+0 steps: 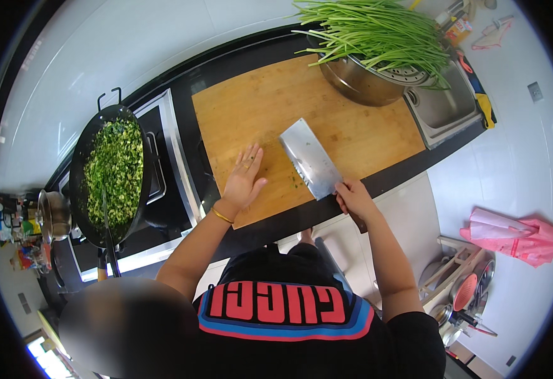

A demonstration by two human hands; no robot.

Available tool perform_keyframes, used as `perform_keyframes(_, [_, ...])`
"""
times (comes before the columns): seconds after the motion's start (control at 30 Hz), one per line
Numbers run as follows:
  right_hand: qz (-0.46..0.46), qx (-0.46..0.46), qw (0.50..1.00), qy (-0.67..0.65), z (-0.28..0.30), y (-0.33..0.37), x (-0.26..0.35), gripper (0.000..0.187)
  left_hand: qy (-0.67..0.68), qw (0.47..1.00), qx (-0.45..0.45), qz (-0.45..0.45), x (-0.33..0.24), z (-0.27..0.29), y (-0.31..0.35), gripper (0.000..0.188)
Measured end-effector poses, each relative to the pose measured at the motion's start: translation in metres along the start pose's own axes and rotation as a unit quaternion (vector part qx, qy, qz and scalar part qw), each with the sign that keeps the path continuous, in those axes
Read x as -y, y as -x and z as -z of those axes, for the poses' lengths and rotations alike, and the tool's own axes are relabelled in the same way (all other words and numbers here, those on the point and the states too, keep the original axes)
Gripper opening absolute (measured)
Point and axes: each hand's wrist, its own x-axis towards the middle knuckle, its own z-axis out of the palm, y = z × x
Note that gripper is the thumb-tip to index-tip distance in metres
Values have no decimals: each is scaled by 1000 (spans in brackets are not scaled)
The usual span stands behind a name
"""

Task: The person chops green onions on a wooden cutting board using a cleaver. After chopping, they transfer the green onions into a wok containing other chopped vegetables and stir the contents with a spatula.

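A wooden cutting board (352,136) lies across the dark counter in front of me. My right hand (354,201) is closed round the handle of a wide-bladed cleaver (311,158), whose blade lies flat-side up over the board's near part. Small green bits cling to the blade and lie on the wood beside it. On the board's left part my left hand (245,180) rests palm down, fingers stretched out, with a few green specks on its back. A yellow bangle circles that wrist. Nothing is held in it.
A wok (77,183) of chopped greens, a long-handled utensil in it, stands on the stove at left. Long green stalks (377,35) lie over a steel pot (358,82) at the far right, beside a sink (444,104). A pink cloth (513,237) hangs at right.
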Motion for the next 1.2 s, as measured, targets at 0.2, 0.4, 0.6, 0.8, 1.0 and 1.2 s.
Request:
perform_keyframes(0.2, [2,-91,991,-94,9,31,-21,22,-147,981,9,124,-10,-1,6,87])
perform_keyframes(0.4, [-25,-120,988,-89,-36,45,-40,22,-181,966,63,172,-45,-41,-15,93])
perform_keyframes(0.6, [74,-95,992,-46,-116,38,-37,23,-83,982,13,168,-60,-59,-20,83])
perform_keyframes(0.8, [44,-15,997,-56,-129,52,2,23,-55,984,-68,154,-67,-22,-14,77])
perform_keyframes(1.0, [196,142,970,-18,-186,62,131,22,-169,926,-286,178,-61,145,-20,71])
perform_keyframes(1.2, [173,290,940,45,-302,50,196,19,-198,814,-318,443,43,253,78,60])
